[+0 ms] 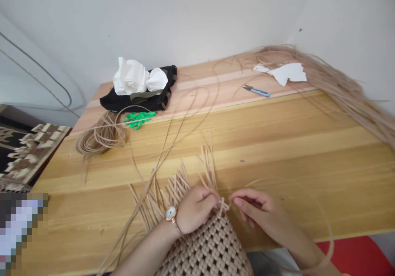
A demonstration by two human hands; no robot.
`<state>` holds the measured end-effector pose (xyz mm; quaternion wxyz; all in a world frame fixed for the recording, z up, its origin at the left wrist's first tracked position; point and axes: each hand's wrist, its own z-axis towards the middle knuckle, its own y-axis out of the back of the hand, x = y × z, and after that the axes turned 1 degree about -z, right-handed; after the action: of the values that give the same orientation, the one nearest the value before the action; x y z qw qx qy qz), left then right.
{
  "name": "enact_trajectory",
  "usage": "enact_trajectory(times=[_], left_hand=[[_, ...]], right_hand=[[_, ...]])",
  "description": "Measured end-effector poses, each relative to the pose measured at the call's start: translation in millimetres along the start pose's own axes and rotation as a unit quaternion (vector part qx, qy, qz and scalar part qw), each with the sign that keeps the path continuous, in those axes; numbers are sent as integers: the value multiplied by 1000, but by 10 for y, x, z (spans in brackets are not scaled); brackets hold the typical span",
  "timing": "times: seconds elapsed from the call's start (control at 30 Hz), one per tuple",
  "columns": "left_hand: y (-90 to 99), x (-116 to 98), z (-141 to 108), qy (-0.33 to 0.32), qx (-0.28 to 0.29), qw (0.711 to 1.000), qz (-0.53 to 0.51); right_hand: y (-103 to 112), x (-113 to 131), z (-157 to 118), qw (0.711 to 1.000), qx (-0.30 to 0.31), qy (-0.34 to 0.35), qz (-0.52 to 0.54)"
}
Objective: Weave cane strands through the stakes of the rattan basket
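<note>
A tan woven piece [212,247] with an open knotted pattern lies at the table's near edge, with loose strand ends [175,185] sticking out from its far side. My left hand [199,210], with a watch [170,213] on the wrist, rests over its upper edge; thumb and fingers are pinched at the corner. Just to the right, my right hand [254,206] pinches a thin tan strand [231,202] between thumb and forefinger, close to the corner loop [224,204]. A long strand [328,226] curves round behind the right hand and over the forearm.
On the wooden table [293,144] lie a coiled strand bundle [101,138], green material [138,119], and a black bag [145,103] with white tissue [129,78] on it. Blue thread snips [256,90], a white paper piece [290,74] and long loose strands [339,86] are farther right.
</note>
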<state>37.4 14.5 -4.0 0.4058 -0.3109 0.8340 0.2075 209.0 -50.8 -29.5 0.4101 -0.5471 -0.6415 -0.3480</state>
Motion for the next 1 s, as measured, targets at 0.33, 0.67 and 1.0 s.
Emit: enact_trajectory(times=[0.33,0.67,1.0], left_hand=[[77,-32,-62,-94,-12,981,167],[96,-2,-63,-98,-25,976,194],[130,135,-20,-123,45,983,131]], right_hand=[[-163,12,62,998,53,-2,-38],[-206,229,53,961,46,67,-266],[-22,351,71,926,113,109,-342]])
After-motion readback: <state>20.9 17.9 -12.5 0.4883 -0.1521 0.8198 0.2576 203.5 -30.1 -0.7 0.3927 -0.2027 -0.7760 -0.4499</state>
